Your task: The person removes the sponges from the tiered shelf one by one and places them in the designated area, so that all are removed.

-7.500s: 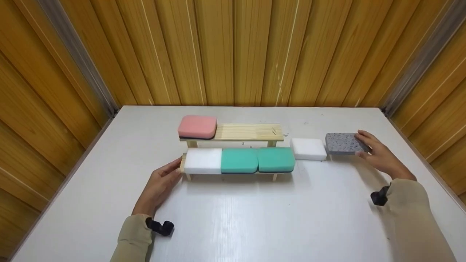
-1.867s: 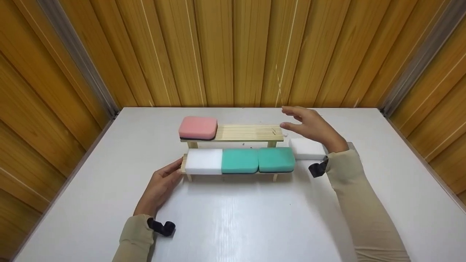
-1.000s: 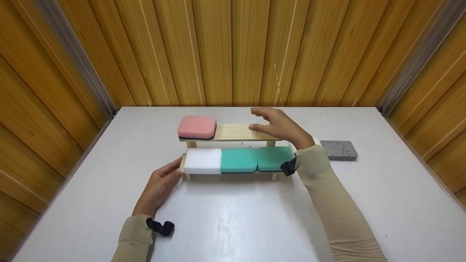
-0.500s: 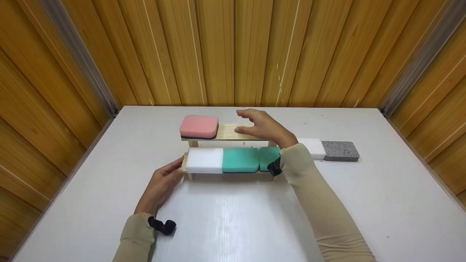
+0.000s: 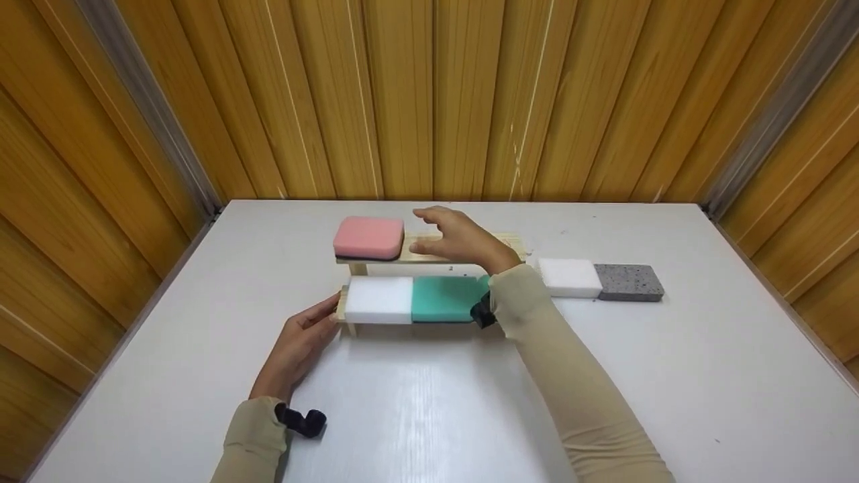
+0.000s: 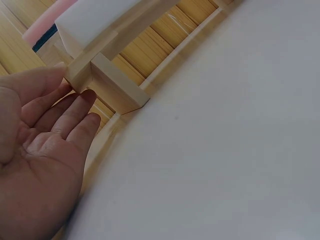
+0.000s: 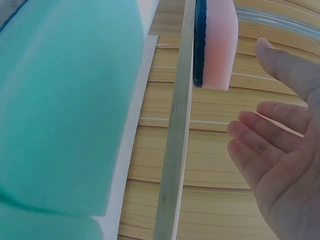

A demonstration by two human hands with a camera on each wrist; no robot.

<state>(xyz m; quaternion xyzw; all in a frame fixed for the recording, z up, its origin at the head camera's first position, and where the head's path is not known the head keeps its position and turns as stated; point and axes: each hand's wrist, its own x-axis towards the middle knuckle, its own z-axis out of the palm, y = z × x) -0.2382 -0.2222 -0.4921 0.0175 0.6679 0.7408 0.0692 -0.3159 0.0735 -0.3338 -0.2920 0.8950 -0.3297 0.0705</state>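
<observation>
Wears beige sleeves (image 5: 570,376), with a black device (image 5: 302,421) at each wrist. Pinches with the left hand (image 5: 300,343), between thumb and fingers, the left end of the wooden front stand (image 5: 341,305). Bears upon this stand, from left to right and touching, one white block (image 5: 379,300) and two green sponges (image 5: 443,298), the right one mostly hidden in the head view by the forearm. To the right, shows on the worktop (image 5: 402,416) a second white block (image 5: 570,278) in contact with a speckled grey block (image 5: 631,282). Holds the right hand (image 5: 463,238) released, thumb and fingers well parted, over the rear stand (image 7: 178,130), near the pink sponge (image 5: 369,237) but apart from it. Carries this sponge, dark underside down, on the left end of the rear stand. Behind, shows wood-patterned panels (image 5: 456,100).
</observation>
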